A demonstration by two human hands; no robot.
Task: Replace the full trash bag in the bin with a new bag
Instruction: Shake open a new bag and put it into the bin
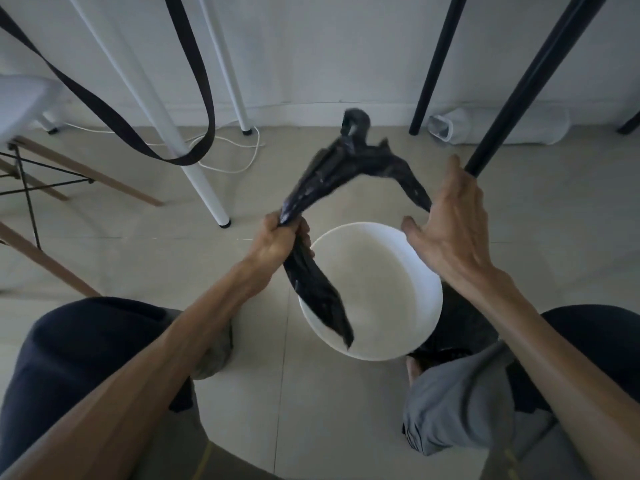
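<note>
A white round bin (408,327) stands on the floor between my knees, with nothing inside it. Above its far rim I stretch a crumpled black trash bag (346,164). My left hand (280,237) is shut on one part of the bag, and a loose tail hangs from it down into the bin. My right hand (450,220) holds the bag's other end between its fingertips, with the thumb spread apart. A dark, full-looking bag (460,327) lies on the floor right of the bin, partly hidden by my right forearm.
White table legs (194,161) and black legs (519,91) stand close ahead. A black strap (204,98) hangs at the left above a white cable (242,161). A wooden-legged chair (52,181) is at the far left. A white container (485,128) lies against the wall.
</note>
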